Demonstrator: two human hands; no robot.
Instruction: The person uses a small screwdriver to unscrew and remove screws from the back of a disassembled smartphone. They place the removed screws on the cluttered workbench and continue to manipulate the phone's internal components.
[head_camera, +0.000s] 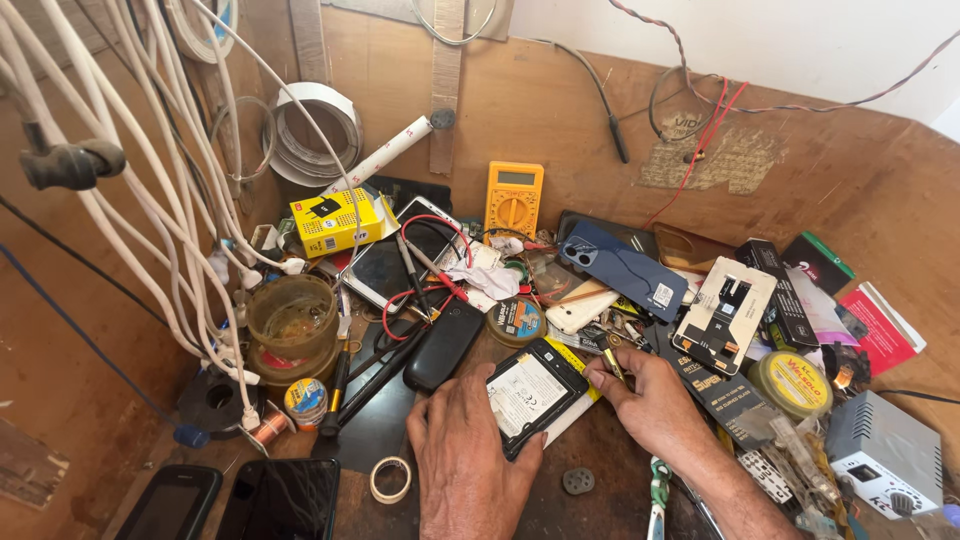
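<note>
Left hand (465, 455) is gripping the opened phone (535, 392) by its lower edge, pinning it on the worktop (600, 470) front-centre. Right hand (655, 400) is pinching a small brass tool (613, 364), narrow grip, tip at the phone's rt edge. Black handset (443, 345) is lying just beside, to the left.

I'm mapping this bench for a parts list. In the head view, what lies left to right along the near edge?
Two dark phones → tape ring → left hand → opened phone → right hand → yellow round tin → grey box.
</note>
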